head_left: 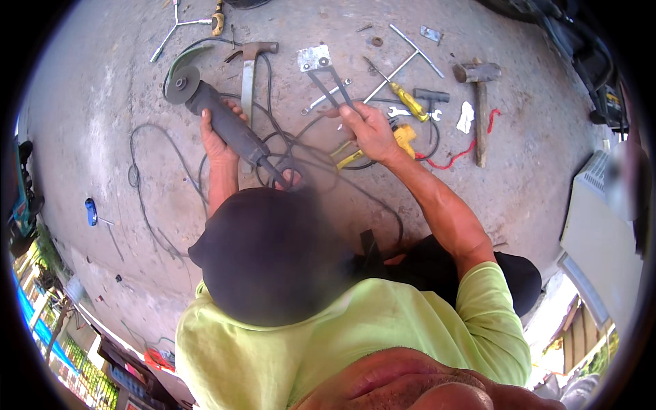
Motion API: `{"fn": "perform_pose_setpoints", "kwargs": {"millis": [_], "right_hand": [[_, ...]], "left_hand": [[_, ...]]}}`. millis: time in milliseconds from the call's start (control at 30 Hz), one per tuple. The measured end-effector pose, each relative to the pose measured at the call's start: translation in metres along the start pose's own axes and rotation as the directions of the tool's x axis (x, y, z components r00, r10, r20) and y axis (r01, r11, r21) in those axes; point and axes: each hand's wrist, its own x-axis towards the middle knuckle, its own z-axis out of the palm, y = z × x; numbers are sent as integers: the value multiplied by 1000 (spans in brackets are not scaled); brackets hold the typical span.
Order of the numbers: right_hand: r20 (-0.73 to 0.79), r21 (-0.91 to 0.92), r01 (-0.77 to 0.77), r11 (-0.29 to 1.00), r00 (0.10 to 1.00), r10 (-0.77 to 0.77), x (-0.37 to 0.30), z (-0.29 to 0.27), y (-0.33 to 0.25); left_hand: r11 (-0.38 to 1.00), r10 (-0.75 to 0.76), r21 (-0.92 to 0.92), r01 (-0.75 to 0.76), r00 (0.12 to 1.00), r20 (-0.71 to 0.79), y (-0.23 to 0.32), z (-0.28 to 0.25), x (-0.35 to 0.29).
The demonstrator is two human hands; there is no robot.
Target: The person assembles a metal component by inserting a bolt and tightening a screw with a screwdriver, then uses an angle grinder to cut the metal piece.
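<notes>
My left hand (220, 140) is wrapped round the dark body of an angle grinder (236, 126), whose disc (182, 83) and curved guard point to the far left. The grinder's cord end lies by my bare foot (290, 179). My right hand (372, 133) grips the near end of a dark, narrow metal bracket (332, 87) between thumb and fingers. At the bracket's far end is a pale metal plate (313, 57) with two round fasteners or holes. Between the two hands, a claw hammer (249, 85) lies on the concrete. The disc is apart from the bracket.
Right of the bracket lie a T-handle wrench (403, 68), a yellow-handled screwdriver (410, 102), a mallet (481, 116) and a red cord (447, 165). Black cable (140, 171) loops across the floor. A blue-handled screwdriver (91, 212) is at left. A pale cabinet-like box (601, 225) stands at right.
</notes>
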Motion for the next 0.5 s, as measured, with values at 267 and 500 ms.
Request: {"fn": "perform_pose_setpoints", "kwargs": {"millis": [267,500], "right_hand": [[-158,221,-48,974,984,84,12,-39,-7],[-2,605,-124,786,987,158,22,-74,-14]], "left_hand": [[981,-68,180,75,997,-45,22,-44,-36],[971,-92,220,91,996,-9,20,-66,-61]]}}
